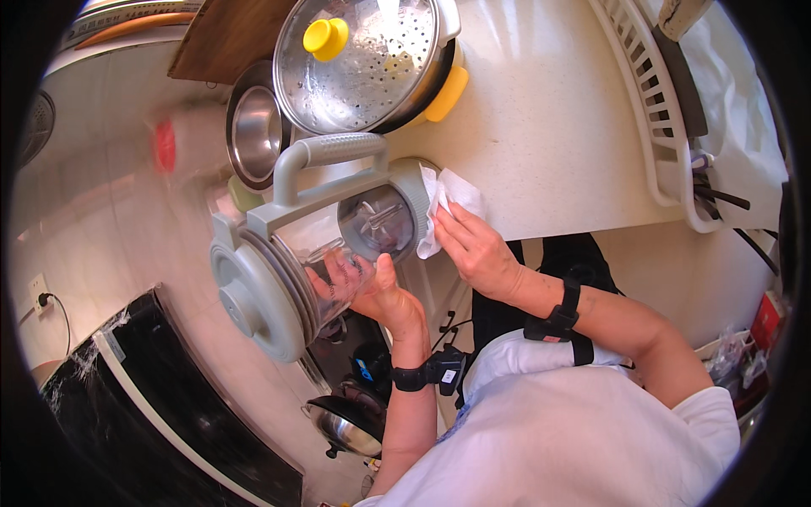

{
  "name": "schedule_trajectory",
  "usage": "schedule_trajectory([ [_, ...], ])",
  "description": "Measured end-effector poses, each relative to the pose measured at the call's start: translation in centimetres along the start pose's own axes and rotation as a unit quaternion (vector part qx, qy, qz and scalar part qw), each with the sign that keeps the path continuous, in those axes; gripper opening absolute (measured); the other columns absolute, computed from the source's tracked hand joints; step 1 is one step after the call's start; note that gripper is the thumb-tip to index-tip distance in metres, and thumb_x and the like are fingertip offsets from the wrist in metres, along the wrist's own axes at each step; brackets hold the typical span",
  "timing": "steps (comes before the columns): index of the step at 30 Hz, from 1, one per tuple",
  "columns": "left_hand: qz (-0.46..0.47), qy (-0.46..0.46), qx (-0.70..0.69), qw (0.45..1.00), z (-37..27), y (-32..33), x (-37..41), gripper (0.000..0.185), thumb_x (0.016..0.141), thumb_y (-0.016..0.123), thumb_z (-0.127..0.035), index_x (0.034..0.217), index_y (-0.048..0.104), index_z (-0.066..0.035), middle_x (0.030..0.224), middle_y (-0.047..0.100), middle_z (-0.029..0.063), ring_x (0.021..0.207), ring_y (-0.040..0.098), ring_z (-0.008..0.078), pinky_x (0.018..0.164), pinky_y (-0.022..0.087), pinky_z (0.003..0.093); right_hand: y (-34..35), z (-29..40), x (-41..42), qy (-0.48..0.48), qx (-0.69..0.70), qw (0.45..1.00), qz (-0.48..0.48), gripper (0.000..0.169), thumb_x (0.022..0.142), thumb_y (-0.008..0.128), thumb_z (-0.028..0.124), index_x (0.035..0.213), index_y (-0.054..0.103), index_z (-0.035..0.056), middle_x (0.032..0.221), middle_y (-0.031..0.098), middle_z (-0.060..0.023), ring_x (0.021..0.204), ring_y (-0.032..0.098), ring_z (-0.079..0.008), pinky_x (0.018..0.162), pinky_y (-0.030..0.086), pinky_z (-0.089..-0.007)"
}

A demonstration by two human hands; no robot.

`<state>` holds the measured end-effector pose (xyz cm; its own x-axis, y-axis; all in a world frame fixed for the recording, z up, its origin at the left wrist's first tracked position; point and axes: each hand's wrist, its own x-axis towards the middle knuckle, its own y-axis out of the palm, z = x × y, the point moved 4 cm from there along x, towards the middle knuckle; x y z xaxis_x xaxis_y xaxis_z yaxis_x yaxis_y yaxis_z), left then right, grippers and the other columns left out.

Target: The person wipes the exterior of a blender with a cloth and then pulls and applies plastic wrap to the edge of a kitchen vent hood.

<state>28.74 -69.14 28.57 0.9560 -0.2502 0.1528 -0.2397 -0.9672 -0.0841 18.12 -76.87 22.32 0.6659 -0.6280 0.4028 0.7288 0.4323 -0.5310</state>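
A clear blender jar [310, 234] with a grey lid [256, 304], a grey handle [342, 149] and a grey base collar [415, 203] is tilted on its side in front of me. Metal blades [380, 218] show inside its base end. My left hand [374, 288] supports the jar from below, its fingers seen through the clear wall. In my right hand [475, 253] is a crumpled white paper towel [453, 190], pressed against the base collar. The towel hides part of the jar's bottom.
A steamer pot with a glass lid [361, 82] and yellow knob stands on the white countertop [538, 139], beside a metal bowl [256, 123]. At the right is a white plastic rack [665, 114]. A wooden board [222, 41] leans at the back. A wok [348, 428] sits lower down.
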Motion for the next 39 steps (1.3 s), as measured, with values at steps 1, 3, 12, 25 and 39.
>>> schedule_trajectory([
  [1, 0.009, 0.005, 0.004, 1.0, -0.1, 0.1, 0.0, 0.089, 0.07, 0.072, -0.005, 0.14, 0.017, -0.012, 0.131, 0.035, 0.0104, 0.124, 0.033, 0.0241, 0.109, 0.024, 0.0406, 0.0, 0.2, 0.1, -0.02, -0.02, 1.0, -0.004, 0.036, 0.07, 0.056, -0.001, 0.104, 0.058, -0.0102, 0.11, 0.057, -0.0206, 0.107, 0.054, -0.0366, 0.089, 0.048, -0.0398],
  [3, 0.01, 0.01, 0.005, 1.0, -0.2, 0.1, 0.0, 0.09, 0.07, 0.072, -0.005, 0.14, 0.017, -0.012, 0.13, 0.035, 0.0102, 0.123, 0.034, 0.0235, 0.107, 0.025, 0.0398, -0.2, 0.3, 0.3, -0.045, -0.024, 0.998, -0.026, 0.033, 0.065, 0.058, 0.0, 0.097, 0.06, -0.0092, 0.103, 0.058, -0.0174, 0.101, 0.056, -0.0341, 0.084, 0.049, -0.0383],
  [12, 0.034, -0.003, 0.024, 0.999, 0.1, -0.4, 0.4, 0.089, 0.069, 0.071, 0.0, 0.14, 0.018, -0.012, 0.128, 0.039, 0.0083, 0.12, 0.037, 0.0224, 0.104, 0.028, 0.0383, 2.8, 2.1, -1.4, -0.19, 0.039, 0.98, 0.04, 0.016, 0.055, 0.058, 0.011, 0.067, 0.059, 0.0003, 0.074, 0.053, -0.0075, 0.079, 0.054, -0.0243, 0.065, 0.047, -0.0334],
  [25, 0.068, -0.044, 0.014, 0.997, -0.6, -0.2, 0.8, 0.1, 0.063, 0.077, -0.001, 0.142, 0.018, -0.013, 0.136, 0.033, 0.011, 0.127, 0.032, 0.026, 0.107, 0.023, 0.0423, 0.6, -0.5, 2.7, 0.007, 0.212, 0.975, -0.073, 0.02, 0.066, 0.064, -0.005, 0.081, 0.054, 0.0021, 0.091, 0.052, -0.0119, 0.087, 0.05, -0.0308, 0.073, 0.044, -0.037],
  [39, 0.054, 0.035, 0.091, 0.994, 1.1, -1.2, 0.9, 0.093, 0.068, 0.075, -0.003, 0.141, 0.019, -0.014, 0.134, 0.033, 0.0125, 0.124, 0.035, 0.0263, 0.105, 0.031, 0.0406, 6.0, -8.2, -2.1, 0.368, 0.316, 0.875, 0.015, 0.007, 0.08, 0.056, -0.001, 0.087, 0.058, -0.0028, 0.076, 0.062, -0.0103, 0.069, 0.058, -0.016, 0.064, 0.047, -0.0294],
])
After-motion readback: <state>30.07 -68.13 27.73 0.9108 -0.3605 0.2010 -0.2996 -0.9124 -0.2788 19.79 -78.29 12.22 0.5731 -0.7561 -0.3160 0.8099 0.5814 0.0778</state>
